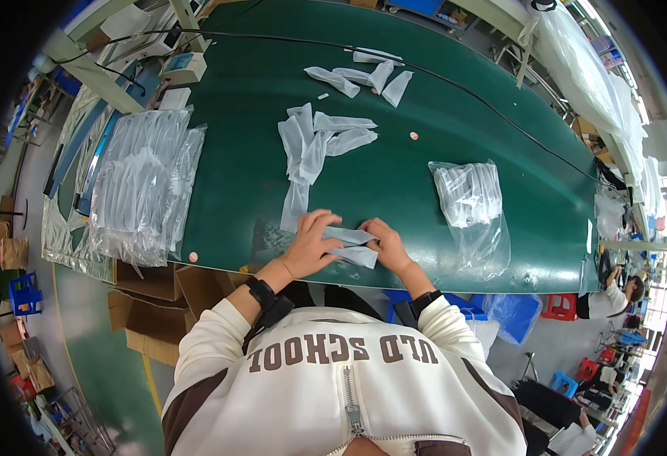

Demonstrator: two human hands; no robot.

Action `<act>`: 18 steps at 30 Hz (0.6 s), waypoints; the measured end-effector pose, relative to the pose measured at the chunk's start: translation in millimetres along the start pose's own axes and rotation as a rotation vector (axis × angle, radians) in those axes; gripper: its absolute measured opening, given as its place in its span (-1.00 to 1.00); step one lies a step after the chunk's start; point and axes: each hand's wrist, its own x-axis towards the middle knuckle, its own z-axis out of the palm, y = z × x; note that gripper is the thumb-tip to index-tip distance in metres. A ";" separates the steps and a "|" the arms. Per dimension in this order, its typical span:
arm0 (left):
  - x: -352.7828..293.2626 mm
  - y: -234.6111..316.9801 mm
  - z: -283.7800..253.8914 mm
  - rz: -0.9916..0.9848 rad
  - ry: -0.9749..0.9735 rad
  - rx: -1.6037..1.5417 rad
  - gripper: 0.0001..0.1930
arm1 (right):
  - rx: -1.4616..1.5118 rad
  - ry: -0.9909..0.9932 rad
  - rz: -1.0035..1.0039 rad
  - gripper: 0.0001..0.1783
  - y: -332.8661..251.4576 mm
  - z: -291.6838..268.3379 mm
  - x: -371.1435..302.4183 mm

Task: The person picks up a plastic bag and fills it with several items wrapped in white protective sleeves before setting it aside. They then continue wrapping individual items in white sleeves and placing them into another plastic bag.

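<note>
Two frosted white plastic sleeves (358,255) lie one beside the other at the table's near edge, between my hands. My left hand (312,245) is closed on their left ends, its fingers curled over them. With thumb and fingertips my right hand (386,245) pinches the right ends. Just beyond my left hand, a loose pile of similar sleeves (312,156) spreads over the green table (394,178). More sleeves (356,79) are scattered farther back. My fingers partly cover the sleeves that I hold.
At left lies a large stack of sleeves in clear bags (139,186). A smaller clear bag of sleeves (470,201) rests at right. A black cable (485,105) crosses the table's far side. Open cardboard boxes (155,311) stand below the near left edge, a blue bin (517,315) below the right.
</note>
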 end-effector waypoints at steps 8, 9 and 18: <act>-6.7 -16.1 30.7 -0.086 -0.275 0.011 -0.73 | -0.204 0.039 0.067 -0.80 9.7 -5.4 -21.0; -6.7 -13.4 33.0 -0.082 -0.278 0.008 -0.73 | -0.230 0.058 0.100 -0.79 10.6 -8.2 -24.9; -7.4 -7.9 27.7 -0.167 -0.324 0.040 -0.72 | -0.273 0.054 0.126 -0.83 -15.7 10.0 -6.7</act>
